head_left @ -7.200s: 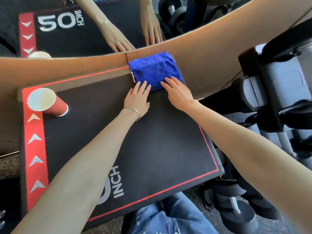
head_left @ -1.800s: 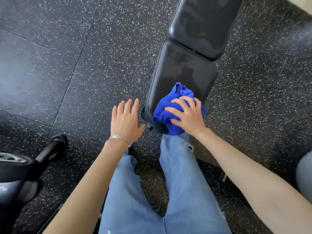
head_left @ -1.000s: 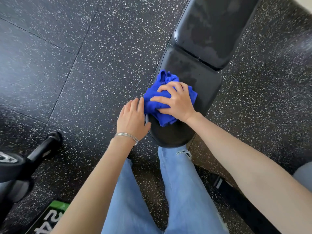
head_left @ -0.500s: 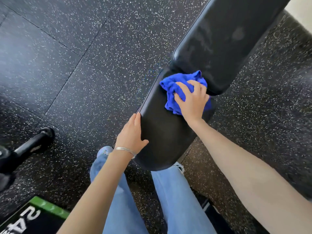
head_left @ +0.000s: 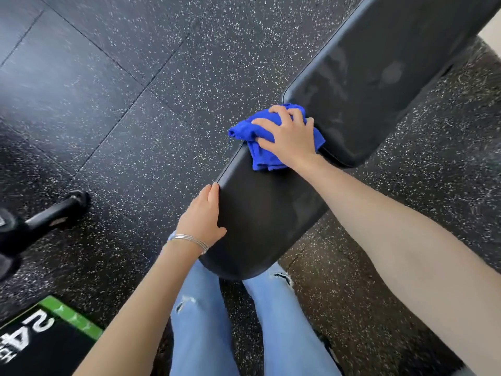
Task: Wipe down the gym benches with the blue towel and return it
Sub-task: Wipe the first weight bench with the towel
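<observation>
Right hand [head_left: 287,137] is gripping crumpled blue cloth towel [head_left: 261,158]
Left hand [head_left: 202,218] — flat (fingers straight) — is resting against black padded surface [head_left: 260,213].

Black rubber floor tiles flecked with white and grey specks [head_left: 130,109] fill most of the frame, their thin seams running diagonally. A soft pale sheen lies on the tiles at the upper left, and the floor at the lower right looks browner. At the left edge a black metal bar with a rounded end [head_left: 58,213] juts over the floor. In the lower left corner sits a black padded box with a bright green border and a white "24" [head_left: 40,340]. A pale beige strip [head_left: 491,29] shows at the upper right edge.
</observation>
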The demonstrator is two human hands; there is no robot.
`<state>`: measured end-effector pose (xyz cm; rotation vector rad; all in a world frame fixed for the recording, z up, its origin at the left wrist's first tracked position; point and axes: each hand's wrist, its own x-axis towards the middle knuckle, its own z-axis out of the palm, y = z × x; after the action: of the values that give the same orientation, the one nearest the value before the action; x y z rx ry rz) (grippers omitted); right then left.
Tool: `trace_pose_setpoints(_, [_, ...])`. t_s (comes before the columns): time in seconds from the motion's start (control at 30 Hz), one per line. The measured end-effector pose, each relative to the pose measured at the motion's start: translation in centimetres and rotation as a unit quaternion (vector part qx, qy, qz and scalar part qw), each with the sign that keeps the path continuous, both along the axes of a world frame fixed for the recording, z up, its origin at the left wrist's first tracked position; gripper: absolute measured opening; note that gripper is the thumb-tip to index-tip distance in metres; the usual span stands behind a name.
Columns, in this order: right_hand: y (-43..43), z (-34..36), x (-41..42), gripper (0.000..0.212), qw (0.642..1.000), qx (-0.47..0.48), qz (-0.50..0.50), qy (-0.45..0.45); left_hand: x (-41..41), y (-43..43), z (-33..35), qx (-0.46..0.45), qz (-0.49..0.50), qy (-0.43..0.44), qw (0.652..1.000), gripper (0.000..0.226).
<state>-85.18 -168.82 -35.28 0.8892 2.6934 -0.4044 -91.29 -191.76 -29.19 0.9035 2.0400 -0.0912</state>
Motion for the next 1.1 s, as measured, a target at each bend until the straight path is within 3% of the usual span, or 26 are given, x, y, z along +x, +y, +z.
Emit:
trace_pose_setpoints(0.13, [0.6,0.4,3.7,0.043,0.999,0.006,-0.042,-0.003,-0.1,0.1,0.2,-0.002,-0.013,0.002,1.000,0.102])
trace_pose_setpoints(0.3, [-1.4,0.5,9.9,0.041,0.984,0.014,-0.177,0.002,-0.4,-0.1,0.2,0.002,-0.038,0.005,0.999,0.102])
trace_pose_setpoints(0.5, [-7.6,1.0,11.7,0.040,0.934,0.065,-0.349,-0.034,-0.9,-0.4,0.0,0.020,-0.068,-0.001,0.997,0.102])
trace_pose_setpoints(0.73, [-17.5,2.8,10.0,0.038,0.871,0.050,-0.489,-0.013,-3.0,-1.8,-0.2,0.036,-0.132,-0.055,0.989,0.114])
trace_pose_setpoints(0.87, [-23.6,4.6,8.9,0.035,0.857,0.068,-0.510,0.018,-3.7,-2.4,-0.1,0.036,-0.165,-0.075,0.983,0.120])
trace_pose_setpoints(1.0, [-28.1,5.9,8.7,0.040,0.882,0.065,-0.467,-0.005,-4.1,-3.2,0.1,0.040,-0.191,-0.082,0.977,0.113])
trace_pose_setpoints(1.1, [-25.6,6.0,9.6,0.043,0.902,0.040,-0.428,-0.035,-4.5,-4.1,0.3,0.051,-0.215,-0.078,0.972,0.108])
